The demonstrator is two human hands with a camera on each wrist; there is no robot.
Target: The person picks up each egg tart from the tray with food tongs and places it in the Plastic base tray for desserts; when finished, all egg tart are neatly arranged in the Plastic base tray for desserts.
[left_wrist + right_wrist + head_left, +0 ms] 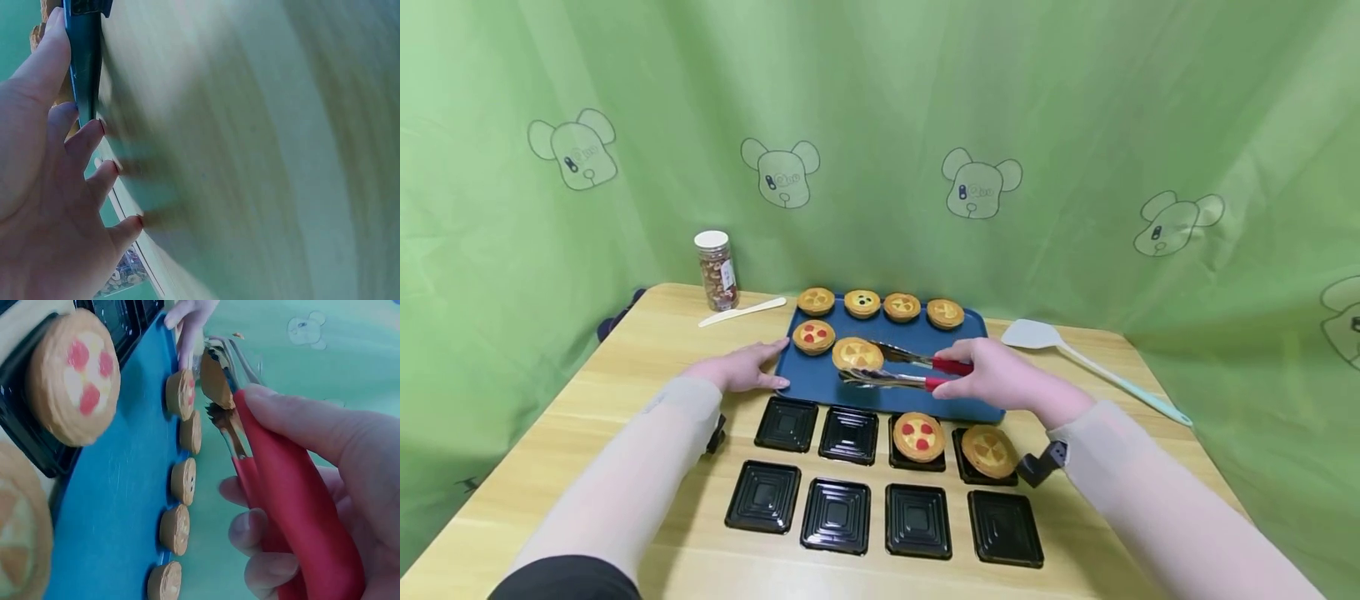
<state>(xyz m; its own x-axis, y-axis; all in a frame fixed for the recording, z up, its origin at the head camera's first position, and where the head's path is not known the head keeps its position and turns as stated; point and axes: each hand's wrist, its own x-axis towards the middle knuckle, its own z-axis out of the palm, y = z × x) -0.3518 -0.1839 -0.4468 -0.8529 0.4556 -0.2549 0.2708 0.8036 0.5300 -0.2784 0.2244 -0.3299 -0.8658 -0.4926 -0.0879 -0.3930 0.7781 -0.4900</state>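
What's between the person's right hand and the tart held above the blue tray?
Red-handled tongs. The right hand grips them at one end, and the tart sits between their metal tips. The head and right wrist views both show this.

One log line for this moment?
left hand: touches blue tray edge | right hand: grips red-handled tongs | tongs: hold tart above tray | black containers: two of eight occupied

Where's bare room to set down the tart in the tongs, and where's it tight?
Six black trays are bare: the near row's four and the left two behind. Bare wood lies between the knife and the left sleeve. It's tight along the far edge of the blue tray, lined with four tarts, and around the tongs holding that tart.
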